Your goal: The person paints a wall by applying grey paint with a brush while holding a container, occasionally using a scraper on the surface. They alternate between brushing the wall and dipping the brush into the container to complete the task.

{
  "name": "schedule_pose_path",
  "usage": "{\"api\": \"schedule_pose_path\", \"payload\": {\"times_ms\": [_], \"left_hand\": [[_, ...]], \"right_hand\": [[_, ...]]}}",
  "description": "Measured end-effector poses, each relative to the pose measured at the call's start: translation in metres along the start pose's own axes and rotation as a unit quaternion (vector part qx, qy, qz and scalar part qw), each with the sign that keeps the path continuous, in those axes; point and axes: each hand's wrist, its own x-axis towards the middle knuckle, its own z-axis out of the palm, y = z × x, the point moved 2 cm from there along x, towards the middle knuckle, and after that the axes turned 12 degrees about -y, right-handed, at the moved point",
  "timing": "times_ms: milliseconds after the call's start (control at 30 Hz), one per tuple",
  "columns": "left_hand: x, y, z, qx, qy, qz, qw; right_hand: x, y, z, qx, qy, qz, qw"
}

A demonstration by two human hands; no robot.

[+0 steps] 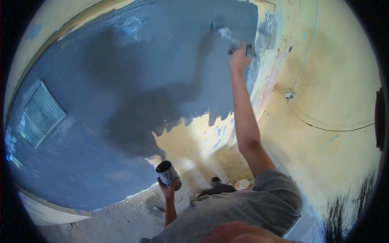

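My right hand (240,58) is raised high, arm stretched out, fingers wrapped round what looks like a paintbrush (227,34), smeared by motion. The brush head is at the upper right part of the grey-blue painted wall (170,60); whether it touches cannot be made out. Low in the view, my left hand (169,187) grips a paint can (168,175) from below and the side. The can is open at the top, paint-smeared outside and dark inside.
An unpainted cream patch (190,139) with a ragged edge lies low on the wall. A louvred window (41,114) is at left. On the right cream wall (336,162) hang a wire and a socket box (289,95). A white bucket (242,184) stands on the floor.
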Motion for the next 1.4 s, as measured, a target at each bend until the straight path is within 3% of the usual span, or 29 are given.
{"api": "schedule_pose_path", "payload": {"times_ms": [100,233,300,400,533,600,667,733,800,967,1033,1133,1300,1400], "left_hand": [[-0.011,0.001,0.002,-0.007,0.008,-0.007,1.0],[-0.021,-0.02,-0.01,0.072,0.012,0.002,0.997],[-0.028,-0.019,-0.012,0.087,0.011,-0.01,0.996],[-0.032,-0.036,-0.02,0.013,0.01,-0.001,1.0],[-0.041,-0.016,-0.02,0.029,0.051,-0.003,0.998],[-0.043,-0.011,-0.022,0.058,0.066,-0.012,0.996],[-0.042,-0.048,-0.03,0.083,0.079,-0.006,0.993],[-0.04,-0.049,-0.032,0.113,0.088,0.001,0.99],[-0.04,-0.013,-0.023,0.051,0.044,-0.027,0.997],[-0.03,-0.03,-0.023,0.068,0.035,0.0,0.997],[-0.029,-0.027,-0.019,0.081,0.021,0.006,0.996],[-0.033,-0.024,-0.012,0.057,0.045,-0.016,0.997],[-0.035,-0.018,-0.006,0.046,-0.024,-0.012,0.999],[-0.031,-0.035,-0.007,0.066,-0.03,-0.002,0.997]], "right_hand": [[-0.039,-0.023,-0.002,-0.092,0.005,0.032,0.995],[-0.022,-0.058,0.033,-0.013,0.039,0.027,0.999],[-0.017,-0.063,0.06,0.079,-0.002,0.002,0.997],[-0.034,-0.044,0.069,0.06,-0.027,-0.002,0.998],[-0.069,0.016,0.008,0.034,0.017,0.054,0.998],[-0.072,0.001,-0.001,0.016,0.014,0.071,0.997],[-0.055,-0.035,0.001,0.011,0.069,0.112,0.991],[-0.026,-0.058,0.01,0.029,0.055,0.084,0.995],[0.001,-0.065,0.028,0.056,0.046,0.056,0.996],[0.002,-0.026,0.023,0.025,0.029,0.002,0.999],[-0.021,0.001,-0.004,0.027,0.065,0.1,0.993],[-0.029,-0.014,-0.03,-0.06,0.034,0.122,0.99],[0.03,-0.077,0.005,0.006,0.033,0.001,0.999],[0.04,-0.079,0.035,0.061,0.013,0.001,0.998]]}}
